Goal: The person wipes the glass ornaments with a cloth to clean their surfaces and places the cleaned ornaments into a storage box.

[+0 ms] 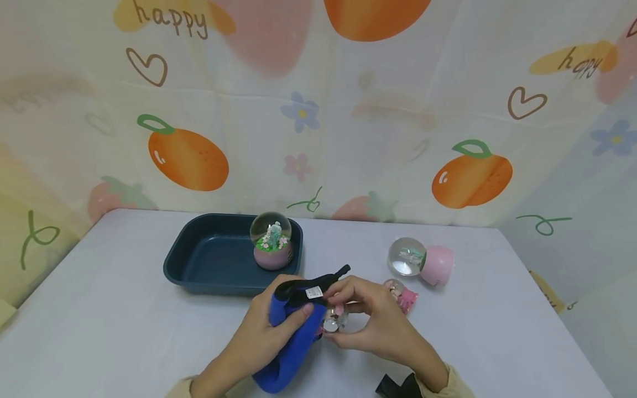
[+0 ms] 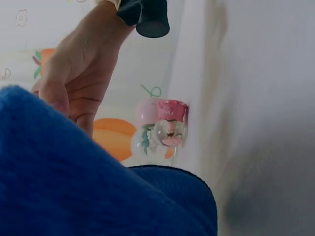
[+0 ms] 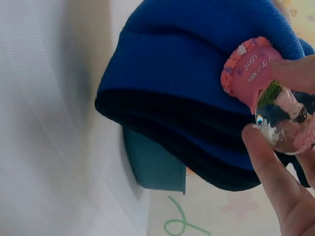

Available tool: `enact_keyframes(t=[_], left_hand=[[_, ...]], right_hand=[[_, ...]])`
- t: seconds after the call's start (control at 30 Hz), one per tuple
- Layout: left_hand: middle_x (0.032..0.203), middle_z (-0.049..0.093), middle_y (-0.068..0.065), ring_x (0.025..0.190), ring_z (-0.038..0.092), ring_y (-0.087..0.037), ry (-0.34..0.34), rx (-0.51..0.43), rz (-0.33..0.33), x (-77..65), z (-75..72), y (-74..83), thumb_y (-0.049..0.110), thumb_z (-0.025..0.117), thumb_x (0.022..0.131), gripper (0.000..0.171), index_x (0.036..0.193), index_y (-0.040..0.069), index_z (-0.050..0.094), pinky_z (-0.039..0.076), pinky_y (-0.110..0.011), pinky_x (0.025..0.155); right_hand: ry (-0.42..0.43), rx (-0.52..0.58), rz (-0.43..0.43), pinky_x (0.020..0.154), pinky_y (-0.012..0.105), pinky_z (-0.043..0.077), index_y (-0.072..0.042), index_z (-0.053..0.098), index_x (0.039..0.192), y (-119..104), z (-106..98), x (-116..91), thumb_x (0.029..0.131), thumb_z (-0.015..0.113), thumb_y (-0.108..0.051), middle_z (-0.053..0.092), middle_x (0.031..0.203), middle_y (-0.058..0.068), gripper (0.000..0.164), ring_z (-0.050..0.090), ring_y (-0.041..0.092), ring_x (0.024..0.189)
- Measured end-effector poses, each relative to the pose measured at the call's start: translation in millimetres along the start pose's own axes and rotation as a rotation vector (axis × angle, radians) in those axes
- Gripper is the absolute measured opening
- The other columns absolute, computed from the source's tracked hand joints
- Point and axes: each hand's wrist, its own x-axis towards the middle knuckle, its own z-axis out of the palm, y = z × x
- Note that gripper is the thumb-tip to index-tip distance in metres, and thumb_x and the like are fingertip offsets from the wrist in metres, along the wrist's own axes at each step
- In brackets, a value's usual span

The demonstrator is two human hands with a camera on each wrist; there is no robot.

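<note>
My left hand [image 1: 261, 333] grips the blue cloth [image 1: 293, 351], and my right hand [image 1: 379, 318] pinches a small pink-based snow globe [image 1: 332, 321] at the cloth's right side. The globe is between my hands, above the table [image 1: 114, 331], nearer than the dark tray [image 1: 211, 258] and to its right.

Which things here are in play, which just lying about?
Likely the job:
blue fabric, left hand
pink-based snow globe, right hand

Apparently lying about:
dark tray
upright globe in tray
larger globe on its side
smaller globe near it
</note>
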Motion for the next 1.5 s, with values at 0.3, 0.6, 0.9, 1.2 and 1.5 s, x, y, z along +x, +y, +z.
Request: enact_keyframes(t=[0.3, 0.6, 0.9, 1.2, 1.5], left_hand=[[0.114, 0.069, 0.002, 0.105, 0.065, -0.015, 0.064, -0.082, -0.086, 2.2, -3.2, 1.6, 0.02, 0.07, 0.093, 0.031, 0.122, 0.023, 0.059, 0.051, -0.033, 0.091], [0.111, 0.068, -0.01, 0.095, 0.066, -0.015, 0.131, -0.196, -0.1, 0.2, -6.7, 6.1, 0.016, 0.063, 0.095, 0.028, 0.121, 0.008, 0.059, 0.055, -0.028, 0.083], [0.124, 0.067, 0.003, 0.11, 0.063, -0.019, -0.068, -0.055, -0.073, 0.5, -2.8, 4.4, 0.029, 0.07, 0.093, 0.043, 0.131, 0.029, 0.051, 0.05, -0.044, 0.091], [0.116, 0.069, -0.002, 0.105, 0.064, -0.019, 0.124, -0.09, -0.149, 3.8, -4.6, 2.0, 0.02, 0.072, 0.09, 0.036, 0.123, 0.019, 0.058, 0.049, -0.039, 0.092], [0.118, 0.066, -0.011, 0.104, 0.064, -0.024, -0.009, -0.192, -0.175, 3.1, -9.0, 3.5, 0.023, 0.064, 0.095, 0.037, 0.129, 0.011, 0.053, 0.053, -0.029, 0.087]], right_hand=[[-0.104, 0.07, -0.094, 0.084, 0.032, 0.059, -0.008, 0.059, 0.101, 0.8, -6.2, -0.9, 0.074, 0.082, 0.005, 0.068, 0.112, 0.014, 0.038, 0.067, 0.016, 0.102], [-0.065, 0.059, -0.027, 0.083, 0.032, 0.059, -0.01, 0.055, 0.101, 1.3, -10.4, -0.2, 0.071, 0.083, 0.007, 0.064, 0.116, 0.011, 0.044, 0.067, 0.019, 0.102], [-0.052, -0.042, -0.144, 0.086, 0.031, 0.058, -0.011, 0.062, 0.103, 5.0, -6.4, 0.0, 0.072, 0.081, 0.009, 0.066, 0.115, 0.011, 0.042, 0.064, 0.018, 0.106], [-0.097, 0.015, -0.189, 0.087, 0.031, 0.058, -0.008, 0.057, 0.103, 4.8, -6.1, -0.4, 0.072, 0.077, 0.015, 0.064, 0.116, 0.015, 0.043, 0.065, 0.02, 0.105], [-0.079, 0.041, -0.221, 0.087, 0.031, 0.058, -0.006, 0.055, 0.102, 3.7, -6.4, 0.2, 0.074, 0.078, 0.014, 0.063, 0.115, 0.016, 0.041, 0.064, 0.019, 0.104]])
